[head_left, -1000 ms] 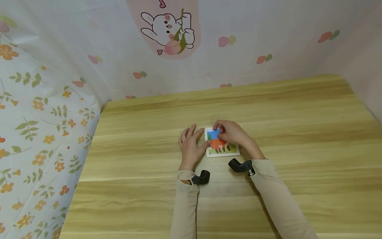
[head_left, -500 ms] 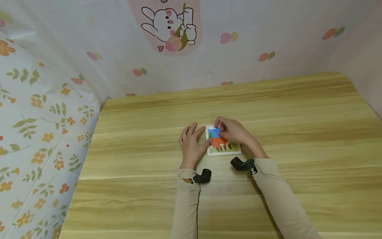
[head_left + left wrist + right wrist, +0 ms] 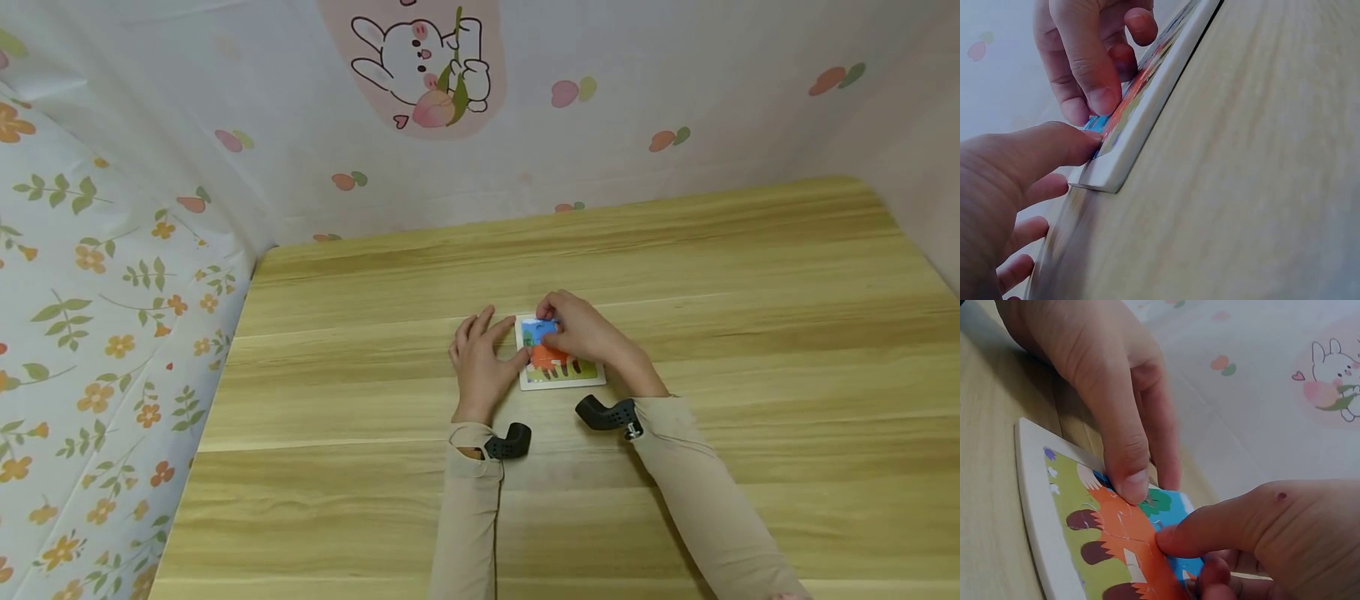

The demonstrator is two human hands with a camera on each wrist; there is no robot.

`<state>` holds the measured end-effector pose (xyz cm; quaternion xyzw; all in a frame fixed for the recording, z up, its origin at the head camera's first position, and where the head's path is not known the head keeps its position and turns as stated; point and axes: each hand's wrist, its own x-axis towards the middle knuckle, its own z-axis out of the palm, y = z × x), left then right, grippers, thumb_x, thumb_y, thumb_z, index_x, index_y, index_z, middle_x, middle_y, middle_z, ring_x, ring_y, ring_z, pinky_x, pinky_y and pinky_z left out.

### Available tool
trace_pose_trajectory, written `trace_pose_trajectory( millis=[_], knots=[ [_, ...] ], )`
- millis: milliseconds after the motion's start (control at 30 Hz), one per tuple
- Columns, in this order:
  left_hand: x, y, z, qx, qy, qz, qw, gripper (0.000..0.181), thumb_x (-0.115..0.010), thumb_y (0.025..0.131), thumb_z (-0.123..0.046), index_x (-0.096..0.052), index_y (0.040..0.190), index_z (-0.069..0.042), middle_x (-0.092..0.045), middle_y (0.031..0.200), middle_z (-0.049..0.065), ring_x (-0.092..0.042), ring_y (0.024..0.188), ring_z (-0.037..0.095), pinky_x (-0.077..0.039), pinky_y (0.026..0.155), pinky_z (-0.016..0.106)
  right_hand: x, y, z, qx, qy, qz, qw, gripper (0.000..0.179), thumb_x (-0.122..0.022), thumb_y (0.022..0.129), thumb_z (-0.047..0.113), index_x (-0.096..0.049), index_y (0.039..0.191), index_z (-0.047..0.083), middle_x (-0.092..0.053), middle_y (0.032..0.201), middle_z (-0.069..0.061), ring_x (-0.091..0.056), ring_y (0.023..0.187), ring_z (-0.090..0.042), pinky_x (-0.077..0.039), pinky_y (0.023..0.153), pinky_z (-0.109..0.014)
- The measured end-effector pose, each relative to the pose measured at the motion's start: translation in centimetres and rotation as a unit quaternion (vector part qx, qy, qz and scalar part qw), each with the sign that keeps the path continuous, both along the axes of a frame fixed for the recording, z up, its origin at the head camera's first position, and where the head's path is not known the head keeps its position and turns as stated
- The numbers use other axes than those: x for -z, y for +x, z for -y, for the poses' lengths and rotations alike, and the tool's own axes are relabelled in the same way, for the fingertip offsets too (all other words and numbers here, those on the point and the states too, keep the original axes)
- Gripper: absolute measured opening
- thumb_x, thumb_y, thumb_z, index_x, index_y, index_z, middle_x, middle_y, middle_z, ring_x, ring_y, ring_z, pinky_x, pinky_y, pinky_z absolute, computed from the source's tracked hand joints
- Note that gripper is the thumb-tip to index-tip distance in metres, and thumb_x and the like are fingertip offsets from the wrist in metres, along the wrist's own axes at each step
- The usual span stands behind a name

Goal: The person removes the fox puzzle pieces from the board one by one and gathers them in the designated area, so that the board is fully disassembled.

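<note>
The jigsaw puzzle (image 3: pixel 551 358) lies flat on the bench (image 3: pixel 337 375), an orange animal showing inside its white frame (image 3: pixel 562 384). My left hand (image 3: pixel 483 371) isn't clenched: its fingers spread at the puzzle's left side, thumb resting on that edge. My right hand (image 3: pixel 592 337) bends over the upper part, thumb touching the picture; whether it pinches a piece, I cannot tell. Behind the bench, a rabbit (image 3: pixel 423 67) is printed on the wall covering (image 3: pixel 712 58).
</note>
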<state>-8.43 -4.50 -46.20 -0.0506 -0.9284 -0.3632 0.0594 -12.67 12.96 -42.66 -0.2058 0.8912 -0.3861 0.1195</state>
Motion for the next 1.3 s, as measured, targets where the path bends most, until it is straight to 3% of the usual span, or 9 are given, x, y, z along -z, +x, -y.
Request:
trace_pose_trajectory(
  millis=[333, 533, 800, 1033, 1300],
  knots=[
    [0.0, 0.0, 0.0, 0.004, 0.001, 0.001, 1.0, 0.05, -0.071, 0.078, -0.031, -0.062, 0.124, -0.017, -0.04, 0.143, 0.005, -0.025, 0.131, 0.029, -0.018, 0.099, 0.051, 0.2, -0.2, 0.2, 0.0, 0.0, 0.007, 1.0, 0.028, -0.066, 0.076, -0.005, -0.054, 0.101, 0.001, -0.057, 0.091, -0.011, -0.05, 0.075, -0.022, -0.042, 0.067, -0.032],
    [-0.1, 0.2, 0.1, 0.005, -0.004, 0.005, 1.0, 0.047, -0.071, 0.078, -0.031, -0.063, 0.123, -0.017, -0.039, 0.143, 0.005, -0.024, 0.131, 0.029, -0.018, 0.099, 0.052, 0.0, 0.0, 0.6, -0.022, 0.039, -0.033, 0.9985, 0.028, -0.069, 0.076, -0.002, -0.06, 0.103, 0.001, -0.061, 0.088, -0.007, -0.054, 0.076, -0.021, -0.047, 0.07, -0.034],
    [-0.2, 0.1, 0.0, 0.003, -0.005, 0.007, 1.0, 0.047, -0.07, 0.079, -0.033, -0.063, 0.123, -0.017, -0.039, 0.144, 0.005, -0.024, 0.132, 0.028, -0.018, 0.099, 0.051, -0.3, 0.1, 0.4, -0.016, 0.067, -0.086, 0.9939, 0.03, -0.071, 0.076, 0.004, -0.064, 0.105, 0.001, -0.063, 0.091, -0.008, -0.057, 0.078, -0.021, -0.048, 0.071, -0.036],
    [-0.1, 0.1, 0.0, -0.004, -0.004, 0.005, 1.0, 0.048, -0.072, 0.077, -0.035, -0.064, 0.121, -0.017, -0.04, 0.143, 0.004, -0.026, 0.131, 0.028, -0.018, 0.099, 0.051, -0.7, 0.2, -2.2, 0.026, 0.062, -0.091, 0.9935, 0.034, -0.073, 0.076, 0.01, -0.064, 0.107, 0.0, -0.059, 0.101, -0.012, -0.055, 0.087, -0.025, -0.044, 0.079, -0.043],
    [-0.1, 0.0, 0.0, -0.006, 0.004, 0.004, 1.0, 0.048, -0.072, 0.077, -0.033, -0.064, 0.122, -0.017, -0.04, 0.143, 0.004, -0.026, 0.131, 0.027, -0.018, 0.099, 0.051, -1.3, -0.1, -7.1, 0.107, 0.052, -0.031, 0.9925, 0.036, -0.067, 0.078, 0.006, -0.06, 0.112, -0.004, -0.054, 0.104, -0.016, -0.048, 0.078, -0.027, -0.039, 0.067, -0.038]
  ],
)
